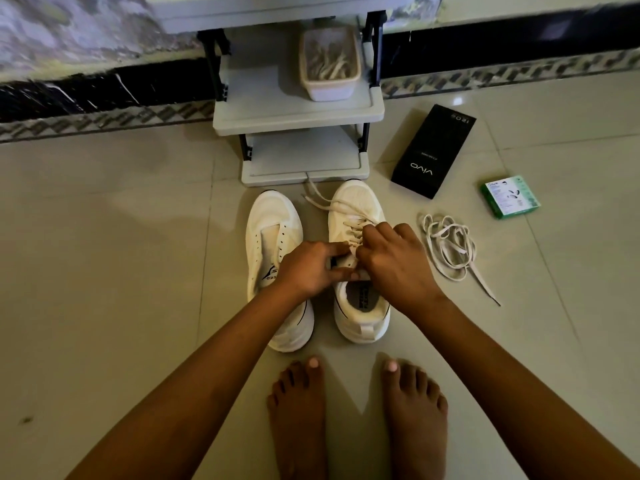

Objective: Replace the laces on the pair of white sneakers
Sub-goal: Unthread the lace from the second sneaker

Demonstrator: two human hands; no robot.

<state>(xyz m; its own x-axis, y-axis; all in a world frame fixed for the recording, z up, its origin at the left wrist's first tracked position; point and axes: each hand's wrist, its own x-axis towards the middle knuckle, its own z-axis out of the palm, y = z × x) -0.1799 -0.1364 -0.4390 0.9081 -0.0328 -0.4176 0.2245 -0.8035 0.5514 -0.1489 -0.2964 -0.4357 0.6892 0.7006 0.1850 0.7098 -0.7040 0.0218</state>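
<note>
Hands [349,265] pinch right sneaker's [360,258] lace; loose lace [450,247], boxes [433,150] beside.

floor [104,237]: pale glossy tiles | wall [69,36]: perhaps marbled, black skirting | grey shelf rack [298,109]

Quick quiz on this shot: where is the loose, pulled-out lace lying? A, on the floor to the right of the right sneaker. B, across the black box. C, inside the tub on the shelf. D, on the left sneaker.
A: the loose lace lies coiled on the floor tile, right of the right sneaker both hands work on.
</note>
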